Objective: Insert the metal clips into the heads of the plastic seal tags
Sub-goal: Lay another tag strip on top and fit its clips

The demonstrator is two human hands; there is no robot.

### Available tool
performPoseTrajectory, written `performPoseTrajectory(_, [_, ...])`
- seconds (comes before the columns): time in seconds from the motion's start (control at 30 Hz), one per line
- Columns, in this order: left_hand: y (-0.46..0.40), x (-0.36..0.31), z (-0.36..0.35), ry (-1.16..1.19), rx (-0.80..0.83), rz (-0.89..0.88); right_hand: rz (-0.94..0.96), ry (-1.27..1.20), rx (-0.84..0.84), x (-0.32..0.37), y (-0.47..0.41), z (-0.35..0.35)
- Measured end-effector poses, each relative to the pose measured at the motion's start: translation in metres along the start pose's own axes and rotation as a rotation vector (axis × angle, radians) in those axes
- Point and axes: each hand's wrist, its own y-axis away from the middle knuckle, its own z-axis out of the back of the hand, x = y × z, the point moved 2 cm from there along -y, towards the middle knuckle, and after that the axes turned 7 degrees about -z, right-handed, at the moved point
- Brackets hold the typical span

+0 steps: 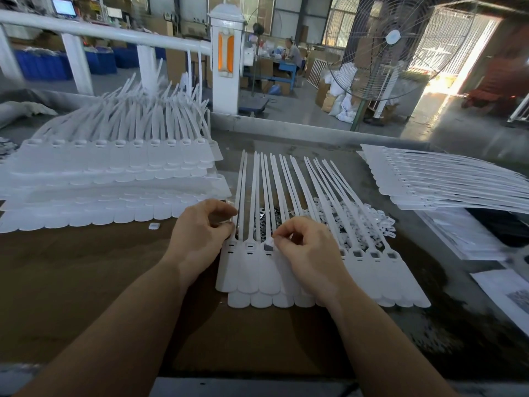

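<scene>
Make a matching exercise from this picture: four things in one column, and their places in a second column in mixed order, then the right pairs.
Things
1. tall tag stack
2. flat tag stack
3. fan
4. loose cap

Places
A. on the table, just left of the left hand
B. far right of the table
C. on the floor beyond the table, at right
D. far left of the table

Pairs: 1-D, 2-B, 3-C, 4-A
</scene>
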Motion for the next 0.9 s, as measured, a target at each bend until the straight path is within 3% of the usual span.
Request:
performPoseTrajectory(0.23, [0.0014, -0.0018, 0.0006, 0.018, -0.008, 0.012, 0.080, -0.037, -0.067, 0.0021, 0.0024, 0.0013])
performPoseTrajectory(0.4, [0.0018, -0.0033, 0.0001, 0.017, -0.006, 0.012, 0.190, 0.101, -0.035, 0.0046, 0.0055, -0.0019])
performPoseTrajectory(0.9, [-0.0001, -0.0023, -0.0014, 0.002, -0.010, 0.016, 0.084, -0.104, 0.014, 0.0010, 0.0014, 0.0060])
